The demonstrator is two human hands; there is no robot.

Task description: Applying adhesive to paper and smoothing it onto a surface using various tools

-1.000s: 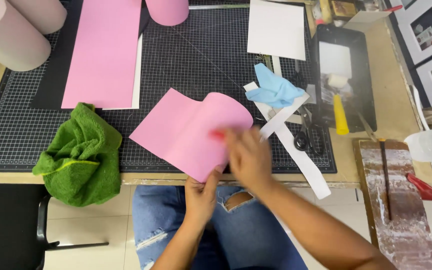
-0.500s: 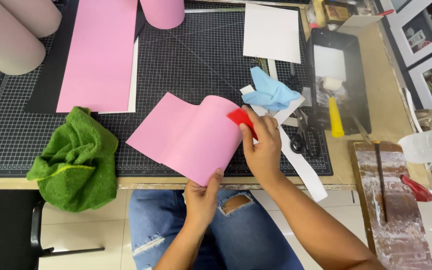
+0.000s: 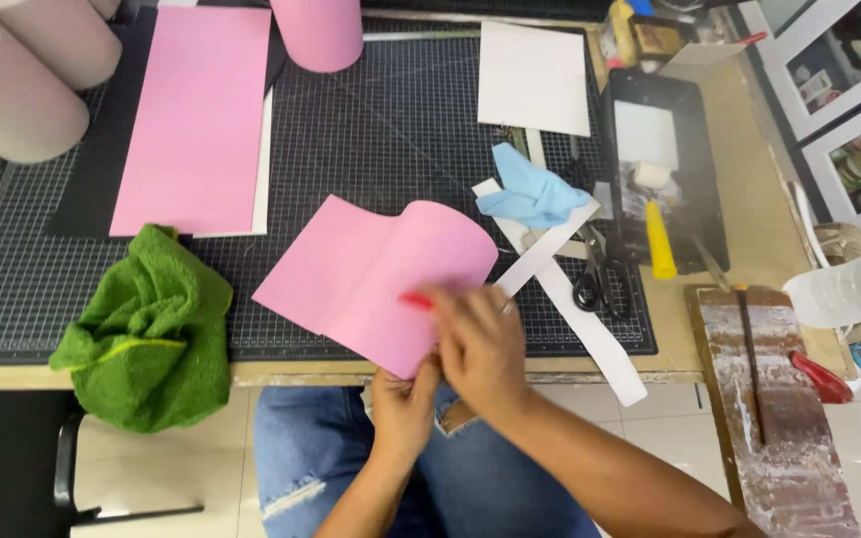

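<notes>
A pink sheet (image 3: 371, 274), curled up along its right side, lies on the black gridded cutting mat (image 3: 391, 130) and hangs over the table's front edge. My left hand (image 3: 403, 399) pinches the sheet's near corner from below the edge. My right hand (image 3: 477, 344) presses a small red flat tool (image 3: 417, 300) onto the sheet close to that corner. The tool's near end is hidden by my fingers.
A green towel (image 3: 146, 329) lies at the front left. A long pink sheet (image 3: 196, 115) and paper rolls (image 3: 22, 75) lie at the back left. A blue cloth (image 3: 530, 191), white strips (image 3: 575, 309), scissors (image 3: 600, 274), a roller tray (image 3: 665, 164) and bottles (image 3: 854, 289) sit to the right.
My right hand with the red tool has slid from the sheet's curled upper right edge down to the near corner. My left hand has kept its pinch on that corner.
</notes>
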